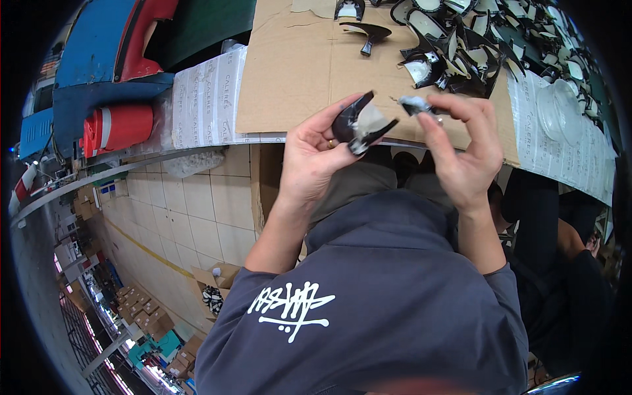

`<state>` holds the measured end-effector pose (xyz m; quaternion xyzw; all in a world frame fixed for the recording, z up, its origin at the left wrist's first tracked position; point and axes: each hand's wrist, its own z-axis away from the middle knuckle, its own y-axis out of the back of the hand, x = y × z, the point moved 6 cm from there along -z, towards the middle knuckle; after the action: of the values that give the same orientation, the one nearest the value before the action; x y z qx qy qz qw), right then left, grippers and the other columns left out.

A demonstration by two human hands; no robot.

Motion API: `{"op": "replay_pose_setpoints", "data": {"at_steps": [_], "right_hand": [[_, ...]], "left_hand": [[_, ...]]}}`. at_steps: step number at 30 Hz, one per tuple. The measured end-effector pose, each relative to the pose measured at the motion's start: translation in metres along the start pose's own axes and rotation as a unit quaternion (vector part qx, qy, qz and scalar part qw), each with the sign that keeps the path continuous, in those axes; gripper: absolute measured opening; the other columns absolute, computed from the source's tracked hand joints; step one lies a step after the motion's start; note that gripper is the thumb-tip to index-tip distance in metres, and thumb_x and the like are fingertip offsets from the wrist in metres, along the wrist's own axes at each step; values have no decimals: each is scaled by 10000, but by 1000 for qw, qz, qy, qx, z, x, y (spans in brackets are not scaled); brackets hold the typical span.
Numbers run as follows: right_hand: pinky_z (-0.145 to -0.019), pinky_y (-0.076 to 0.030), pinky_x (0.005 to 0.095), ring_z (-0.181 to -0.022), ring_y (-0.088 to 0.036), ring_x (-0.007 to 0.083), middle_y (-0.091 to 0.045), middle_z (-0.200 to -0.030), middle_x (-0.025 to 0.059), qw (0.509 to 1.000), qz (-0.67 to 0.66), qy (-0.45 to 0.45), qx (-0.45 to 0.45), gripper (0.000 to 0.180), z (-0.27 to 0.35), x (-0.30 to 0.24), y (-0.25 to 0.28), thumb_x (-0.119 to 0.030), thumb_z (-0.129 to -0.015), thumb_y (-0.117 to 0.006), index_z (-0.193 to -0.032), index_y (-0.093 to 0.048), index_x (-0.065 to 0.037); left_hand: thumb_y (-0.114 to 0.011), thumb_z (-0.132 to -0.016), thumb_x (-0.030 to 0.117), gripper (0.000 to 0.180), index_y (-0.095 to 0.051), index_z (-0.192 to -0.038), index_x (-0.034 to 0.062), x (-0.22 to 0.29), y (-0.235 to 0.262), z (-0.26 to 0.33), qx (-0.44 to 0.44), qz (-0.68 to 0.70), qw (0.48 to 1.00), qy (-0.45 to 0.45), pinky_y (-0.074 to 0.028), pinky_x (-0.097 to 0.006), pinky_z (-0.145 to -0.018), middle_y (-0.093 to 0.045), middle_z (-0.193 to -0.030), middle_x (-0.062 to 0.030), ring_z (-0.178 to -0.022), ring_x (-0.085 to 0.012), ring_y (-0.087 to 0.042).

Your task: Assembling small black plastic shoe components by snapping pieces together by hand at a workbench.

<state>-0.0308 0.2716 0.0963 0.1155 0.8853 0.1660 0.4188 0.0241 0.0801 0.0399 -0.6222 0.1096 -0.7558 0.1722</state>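
Left fingers point(334, 158) clamp a curved, glossy black plastic-looking piece point(347, 122); the grey-white wad point(413, 103) pinched between right fingers point(455, 104) could drop if they slacken.

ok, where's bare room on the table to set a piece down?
Cardboard, between the white printed sheet on the left and the lone black piece near the top, beyond the left hand. Crowded: the upper right, under the heap of black pieces.

A glossy black, pale-lined piece point(359, 124) is held tilted near a bluish-white wad point(413, 102).
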Motion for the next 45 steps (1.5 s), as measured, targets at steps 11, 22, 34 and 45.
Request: {"op": "replay_pose_setpoints", "data": {"at_steps": [11, 22, 34, 45], "right_hand": [[-686, -389, 177, -765, -528, 44, -633, -905, 11, 904, -345, -254, 7, 192, 25, 101, 39, 21, -863, -645, -1056, -646, 27], [-649, -400, 176, -736, -532, 37, -636, -880, -1, 914, -327, -240, -10, 182, 34, 110, 32, 19, -859, -655, -1041, -653, 19], [-641, -395, 177, -732, -528, 37, -636, -880, 7, 907, -346, -238, -26, 177, 35, 109, 31, 8, -865, -653, -1043, -651, 18], [-687, -421, 195, -796, -534, 48, -629, -962, 11, 917, -335, -216, -8, 262, 15, 21, -3, 10, -845, -684, -1100, -629, -8]], "left_hand": [[-768, -650, 94, 576, -636, -1205, 15, 90, 94, 53, -25, -627, 778, -28, -491, -353, -893, -686, -1109, -159, -1021, -281, -661], [-755, -748, 152, 368, -698, -1104, 78, 58, -56, -108, -17, -604, 676, -422, -503, -357, -815, -681, -1035, -116, -864, -261, -629], [-658, -858, 176, 388, -641, -1223, 44, 50, 70, -92, 67, -525, 824, -204, -481, -328, -867, -617, -1146, -133, -1007, -251, -597], [-590, -899, 10, 392, -533, -1285, -25, 2, 12, -23, -25, 184, 983, -7, -523, -312, -890, -641, -1171, -162, -1027, -268, -652]]}}
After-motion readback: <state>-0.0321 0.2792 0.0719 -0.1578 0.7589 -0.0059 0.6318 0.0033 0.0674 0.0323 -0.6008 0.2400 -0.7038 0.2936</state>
